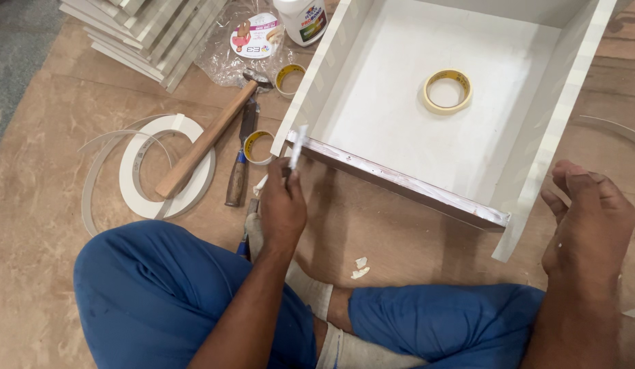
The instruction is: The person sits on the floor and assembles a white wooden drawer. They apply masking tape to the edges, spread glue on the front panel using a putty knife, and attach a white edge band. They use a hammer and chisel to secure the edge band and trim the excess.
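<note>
Left hand (282, 208) pinches thin white strip (297, 146) upright against glued near edge of white drawer box (344, 51), at its left corner. Right hand (590, 222) open, empty, hovers near box's right corner. Hammer (206, 139) lies left.

A brown plywood floor (44, 137) meets a grey surface (17, 41) at upper left.

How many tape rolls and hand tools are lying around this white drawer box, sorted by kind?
Masking tape rolls: 3 — in the drawer box, beside the chisel, near the hammer head
Hammer: 1
Chisel: 1
Glue bottle: 1
Total: 6
</note>
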